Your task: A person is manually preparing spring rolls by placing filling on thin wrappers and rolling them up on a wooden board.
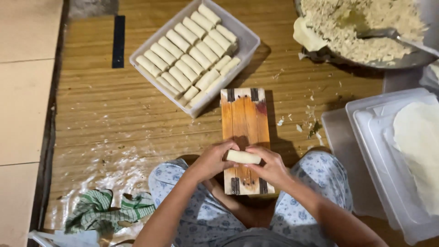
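A pale rolled wrapper roll (243, 157) lies across a small wooden board (243, 114) in front of my knees. My left hand (211, 161) grips its left end and my right hand (270, 164) grips its right end, fingers curled over it. Beyond the board stands a clear plastic container (247, 48) packed with several finished rolls (187, 57) in neat rows.
A metal bowl (402, 59) of crumbly filling with a spoon (388, 33) sits at the top right. White plastic lids (366, 137) with a stack of round wrappers (418, 146) lie at the right. A green checked cloth (107, 210) lies at the lower left on the wooden floor.
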